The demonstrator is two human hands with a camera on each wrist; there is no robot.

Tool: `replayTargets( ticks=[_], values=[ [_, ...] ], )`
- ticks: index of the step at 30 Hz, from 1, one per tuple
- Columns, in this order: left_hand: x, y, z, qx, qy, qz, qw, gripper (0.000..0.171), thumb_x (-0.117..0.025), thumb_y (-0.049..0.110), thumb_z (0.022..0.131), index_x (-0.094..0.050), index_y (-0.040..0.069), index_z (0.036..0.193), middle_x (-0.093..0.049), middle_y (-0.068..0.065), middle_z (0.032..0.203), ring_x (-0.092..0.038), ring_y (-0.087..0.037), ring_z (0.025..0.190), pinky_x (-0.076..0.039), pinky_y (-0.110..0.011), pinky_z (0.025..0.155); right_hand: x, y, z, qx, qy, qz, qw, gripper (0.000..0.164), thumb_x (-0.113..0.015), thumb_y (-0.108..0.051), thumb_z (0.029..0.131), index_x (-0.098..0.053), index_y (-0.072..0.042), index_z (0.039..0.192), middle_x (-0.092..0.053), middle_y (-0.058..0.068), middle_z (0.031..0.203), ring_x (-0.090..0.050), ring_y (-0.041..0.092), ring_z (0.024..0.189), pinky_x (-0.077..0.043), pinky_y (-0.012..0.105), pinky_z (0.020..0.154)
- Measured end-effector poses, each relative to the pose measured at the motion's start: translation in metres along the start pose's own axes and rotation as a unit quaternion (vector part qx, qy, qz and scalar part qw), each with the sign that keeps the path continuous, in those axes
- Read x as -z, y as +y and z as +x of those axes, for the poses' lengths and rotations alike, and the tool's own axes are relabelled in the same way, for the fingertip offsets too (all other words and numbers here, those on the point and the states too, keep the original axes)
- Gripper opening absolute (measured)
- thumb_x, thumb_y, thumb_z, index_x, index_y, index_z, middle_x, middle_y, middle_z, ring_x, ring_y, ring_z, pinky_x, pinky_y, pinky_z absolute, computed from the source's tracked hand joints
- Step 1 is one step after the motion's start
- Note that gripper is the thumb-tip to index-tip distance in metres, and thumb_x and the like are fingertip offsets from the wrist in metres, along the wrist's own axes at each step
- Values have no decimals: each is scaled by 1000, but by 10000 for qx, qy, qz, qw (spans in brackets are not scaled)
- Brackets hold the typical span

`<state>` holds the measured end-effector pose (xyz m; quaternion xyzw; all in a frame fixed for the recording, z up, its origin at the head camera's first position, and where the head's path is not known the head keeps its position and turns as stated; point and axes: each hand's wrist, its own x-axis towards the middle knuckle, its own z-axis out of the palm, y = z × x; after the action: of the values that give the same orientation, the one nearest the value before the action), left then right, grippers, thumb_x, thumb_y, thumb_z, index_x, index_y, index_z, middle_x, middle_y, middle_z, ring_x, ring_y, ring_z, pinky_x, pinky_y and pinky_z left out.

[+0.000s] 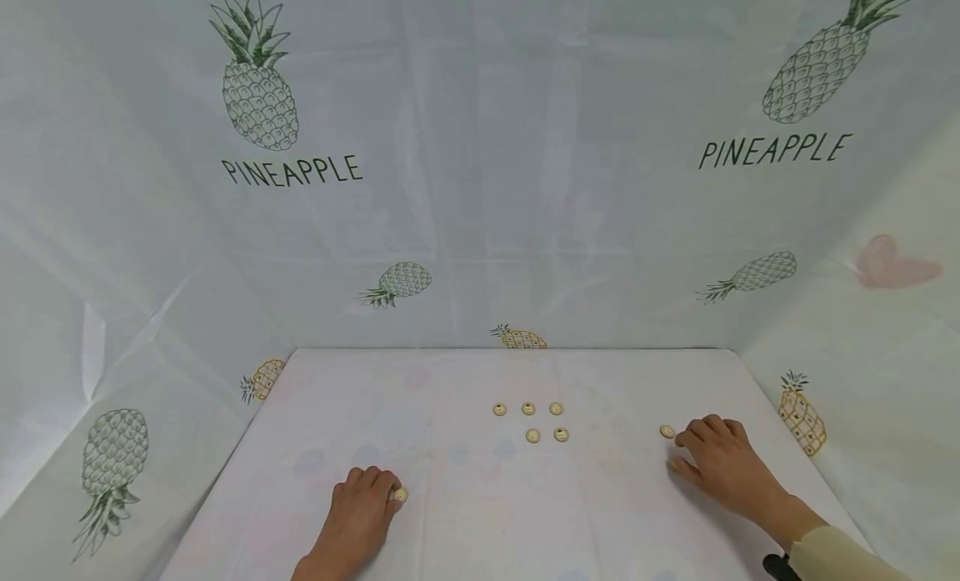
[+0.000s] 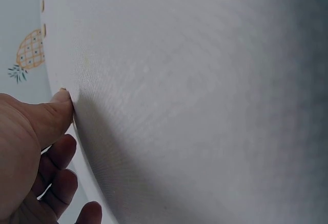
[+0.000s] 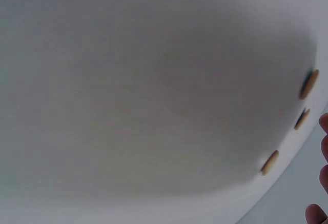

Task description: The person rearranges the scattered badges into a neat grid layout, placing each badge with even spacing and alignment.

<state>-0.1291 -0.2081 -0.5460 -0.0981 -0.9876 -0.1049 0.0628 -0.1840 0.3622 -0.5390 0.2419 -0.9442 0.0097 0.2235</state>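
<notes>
Near the front left of the table, my left hand (image 1: 356, 514) holds a small round tan disc (image 1: 401, 494) at its fingertips. The left wrist view shows the thumb (image 2: 57, 111) at the table surface, with only a sliver of the disc (image 2: 62, 89) visible above it. My right hand (image 1: 720, 460) is at the right side, thumb apart from the bent fingers. Another tan disc (image 1: 667, 432) lies just beyond its fingertips; whether they touch it I cannot tell. In the right wrist view only fingertips (image 3: 324, 178) show at the edge, near discs seen edge-on (image 3: 270, 162).
Between the hands, a row of three discs (image 1: 528, 408) lies toward the back, with a pair of discs (image 1: 533, 436) in front of it. A white cloth covers the table (image 1: 480, 514). Pineapple-printed curtains (image 1: 480, 189) rise behind and on both sides.
</notes>
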Motion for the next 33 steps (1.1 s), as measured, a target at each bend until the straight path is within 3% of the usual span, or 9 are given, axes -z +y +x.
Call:
replayTargets(
  ticks=[10, 22, 33],
  values=[
    [1, 2, 0, -35, 32, 58, 10000, 21, -85, 23, 89, -68, 21, 102, -63, 6, 103, -53, -17, 96, -45, -42, 79, -8, -2, -16, -144, -245, 17, 9996, 19, -85, -27, 85, -73, -17, 96, -63, -3, 98, -55, 26, 99, -43, 59, 87],
    [-1, 2, 0, 64, -22, 98, 9999, 19, -83, 25, 91, -68, 21, 103, -63, 6, 102, -52, -16, 96, -46, -42, 81, -17, -12, -8, -53, 114, 215, 9997, 14, -83, -22, 86, -71, -19, 91, -63, -3, 96, -55, 24, 98, -41, 56, 88],
    [3, 4, 0, 138, -102, 69, 9998, 19, -83, 25, 92, -68, 21, 103, -63, 6, 101, -52, -16, 95, -45, -42, 80, -6, -18, -9, -815, -505, 779, 9923, 26, -84, -28, 91, -74, -15, 111, -66, 2, 111, -55, 31, 111, -40, 61, 91]
  ],
)
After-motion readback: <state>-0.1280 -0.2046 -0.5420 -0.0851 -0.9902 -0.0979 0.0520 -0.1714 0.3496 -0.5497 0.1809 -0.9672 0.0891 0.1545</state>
